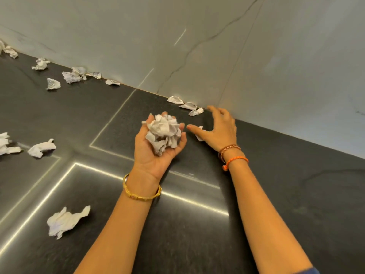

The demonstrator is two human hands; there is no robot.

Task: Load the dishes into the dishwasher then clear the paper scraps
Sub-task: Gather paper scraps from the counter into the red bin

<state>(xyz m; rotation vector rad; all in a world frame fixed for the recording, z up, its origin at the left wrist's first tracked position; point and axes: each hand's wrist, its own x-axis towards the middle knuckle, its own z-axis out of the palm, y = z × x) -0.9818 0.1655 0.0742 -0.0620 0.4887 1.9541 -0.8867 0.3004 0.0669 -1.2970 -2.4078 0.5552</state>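
Over the middle of the dark table [276,194], the left hand [158,149] is turned palm up. Its fingers [182,139] curl loosely around a bunch of crumpled paper [164,133], like a cup. The bunch sits in the palm and pokes out past the fingertips.

Just beside it, the right hand [221,127] is spread wide open, palm down, with nothing gripped. It is close to the back edge of the table, where the table meets the pale wall [197,46]. A small white scrap [199,133] lies on the table partly under this hand, between the thumb and the other fingers. I cannot tell if the hand is touching it.

A gold bangle [142,192] is on the left wrist. Orange and brown string bands [233,155] are on the right wrist.

Three little scraps [187,105] lie along the back edge, just past the right hand's fingertips. More scraps [77,76] lie further left along that same edge. One scrap [41,149] sits near the left edge of the table, well apart from the hands. A bigger scrap [65,220] lies toward the front left.

Thin shiny lines [110,125] cross the dark table top.
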